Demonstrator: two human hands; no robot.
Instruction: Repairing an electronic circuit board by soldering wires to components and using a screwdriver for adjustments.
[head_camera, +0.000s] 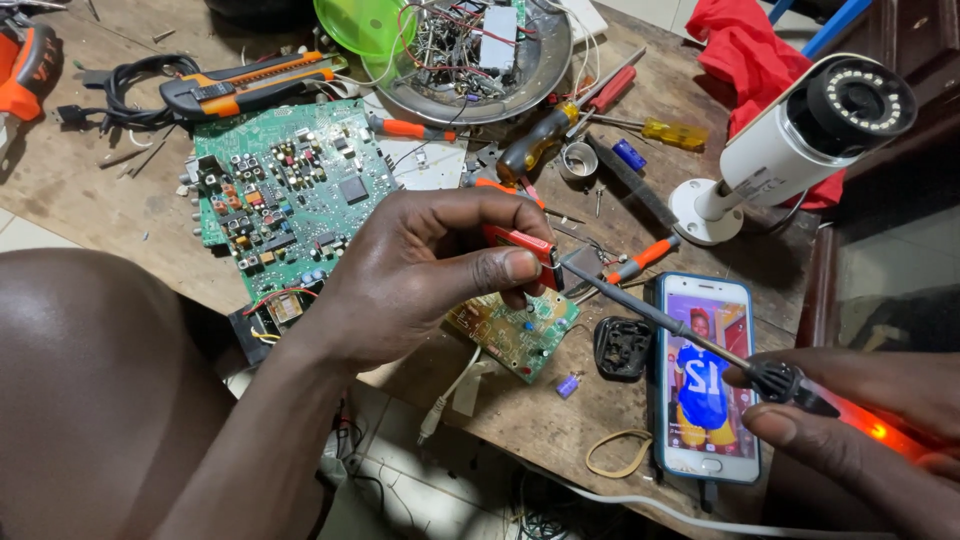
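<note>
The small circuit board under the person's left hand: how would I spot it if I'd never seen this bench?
Start at the large green circuit board on the wooden table. Move toward the table's near edge, under the left hand: the small circuit board lies there, beside the smartphone. It is far smaller and paler green.

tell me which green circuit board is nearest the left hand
The small green board, lying right under the left hand at the table edge. The large green board lies farther back, beyond the knuckles.
</note>
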